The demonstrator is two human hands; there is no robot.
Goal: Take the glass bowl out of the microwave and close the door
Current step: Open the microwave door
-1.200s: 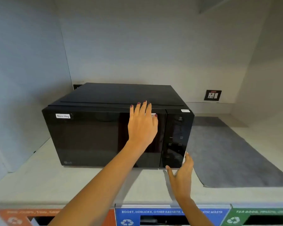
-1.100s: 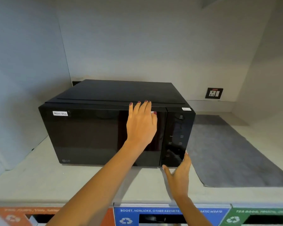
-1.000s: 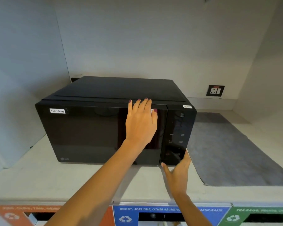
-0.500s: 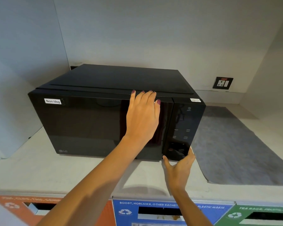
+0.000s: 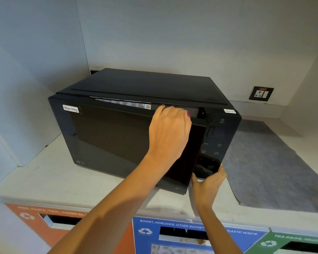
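My left hand (image 5: 170, 132) lies on the microwave (image 5: 145, 107) at the centre of the frame, its fingers (image 5: 173, 111) curled over the top edge of the door (image 5: 110, 138), which stands slightly ajar. My right hand (image 5: 207, 182), lower right of centre, has open fingers against the bottom corner of the control panel (image 5: 214, 143), gripping nothing. I cannot see the glass bowl. The microwave sits on a pale bench (image 5: 50, 176), beside a grey mat (image 5: 268, 165).

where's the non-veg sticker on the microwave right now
In the head view, the Non-Veg sticker sits at the upper left corner of the microwave door, far left of the left hand gripping the door's top edge.
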